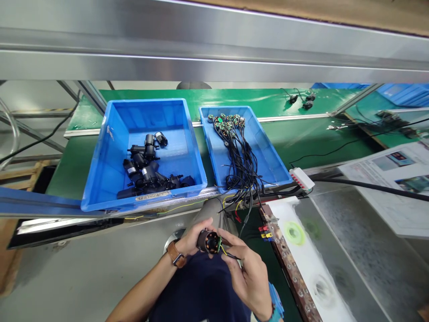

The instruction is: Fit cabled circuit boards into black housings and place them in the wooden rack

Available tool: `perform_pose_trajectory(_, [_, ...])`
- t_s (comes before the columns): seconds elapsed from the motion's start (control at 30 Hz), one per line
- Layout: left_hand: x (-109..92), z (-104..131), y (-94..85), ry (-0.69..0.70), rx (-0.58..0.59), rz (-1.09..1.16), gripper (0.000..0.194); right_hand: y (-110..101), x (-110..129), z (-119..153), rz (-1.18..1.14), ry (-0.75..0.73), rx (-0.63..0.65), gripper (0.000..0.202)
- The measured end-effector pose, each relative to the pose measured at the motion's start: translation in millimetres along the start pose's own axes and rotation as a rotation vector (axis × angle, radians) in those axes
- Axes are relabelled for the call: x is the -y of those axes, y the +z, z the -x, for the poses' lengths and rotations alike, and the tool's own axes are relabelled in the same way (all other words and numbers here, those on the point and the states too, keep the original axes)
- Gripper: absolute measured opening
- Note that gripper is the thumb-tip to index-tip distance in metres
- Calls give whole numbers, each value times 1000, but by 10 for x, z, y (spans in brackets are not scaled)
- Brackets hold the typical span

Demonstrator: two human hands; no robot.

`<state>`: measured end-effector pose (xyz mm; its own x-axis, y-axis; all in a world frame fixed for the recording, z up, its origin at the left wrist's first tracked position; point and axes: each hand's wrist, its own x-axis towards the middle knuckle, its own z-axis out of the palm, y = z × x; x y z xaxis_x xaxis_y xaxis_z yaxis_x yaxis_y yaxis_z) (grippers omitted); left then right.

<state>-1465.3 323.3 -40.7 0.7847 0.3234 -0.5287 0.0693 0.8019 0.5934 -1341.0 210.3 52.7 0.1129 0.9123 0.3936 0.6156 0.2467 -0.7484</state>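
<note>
My left hand (193, 237) is wrapped round a black cylindrical motor housing (203, 241), its open end turned to the right and showing copper windings inside. Pinched in my right hand (246, 273) is a small green circuit board (220, 244) with black and yellow-green wires. The board stands on edge at the mouth of the housing; whether it touches the windings I cannot tell. Beyond my hands, a deep blue bin (90, 174) holds several black motor housings (147, 172). Beside it, a shallower blue tray (278, 163) holds a bundle of wired circuit boards (229, 123).
A white power strip (301, 179) lies right of the tray. Nearer stands a brown terminal rail (291, 268) with coloured connectors (266, 233). Printed sheets (395, 183) lie at the right. A metal shelf beam (214, 58) crosses above the green bench (248, 98).
</note>
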Motion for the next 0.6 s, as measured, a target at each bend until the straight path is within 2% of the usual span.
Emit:
perform_pose_trajectory(0.1, [-10, -6, 29, 2, 21, 2, 69, 45, -9, 55, -27, 33, -84, 15])
perform_pose_trajectory(0.2, [-25, -24, 69, 1, -8, 1, 68, 97, -24, 92, -49, 42, -182, 17])
perform_pose_trajectory(0.4, [-23, -79, 183, -17, 28, 16, 67, 207, -70, 104, -40, -37, -410, 11])
perform_pose_trajectory(0.6, [-12, -103, 263, -27, 67, 12, 70, 295, -115, 130, -48, -46, -542, 7])
